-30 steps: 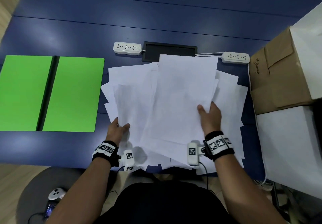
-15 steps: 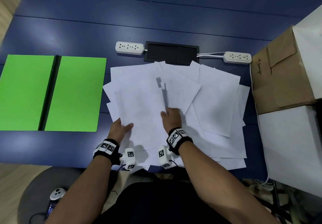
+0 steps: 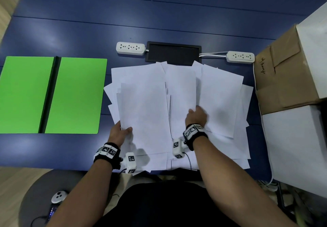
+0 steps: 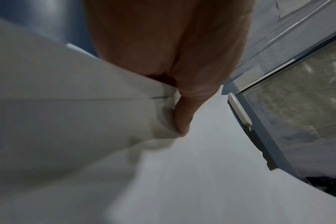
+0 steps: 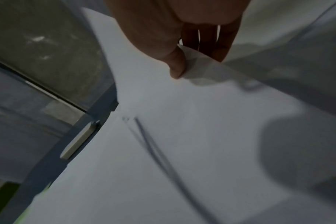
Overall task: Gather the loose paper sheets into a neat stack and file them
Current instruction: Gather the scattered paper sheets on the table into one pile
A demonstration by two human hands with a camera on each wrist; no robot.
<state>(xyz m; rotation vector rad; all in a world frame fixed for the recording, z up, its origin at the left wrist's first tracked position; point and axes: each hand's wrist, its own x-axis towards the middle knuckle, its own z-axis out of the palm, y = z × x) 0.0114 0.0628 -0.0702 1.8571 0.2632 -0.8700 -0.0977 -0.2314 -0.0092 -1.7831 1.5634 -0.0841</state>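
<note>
White paper sheets [image 3: 146,106] sprawl in a loose, overlapping fan at the near centre of the worktop [image 3: 159,20], thin, matte, corners poking out at all angles. Left hand [image 3: 118,134] at seven o'clock of the pile pinches a sheaf, thumb on top, fingers [image 4: 184,115] curled under. Right hand [image 3: 196,116] sits at five o'clock, thumb and fingers [image 5: 175,65] nipping a lifted sheet edge. The worktop is deep blue planks with a soft sheen. At nine o'clock lies an open green folder [image 3: 74,96], flat, black spine. At twelve o'clock, two white power strips [image 3: 130,48] flank a black cable hatch [image 3: 173,52]. At three o'clock, a cardboard box [image 3: 283,74].
</note>
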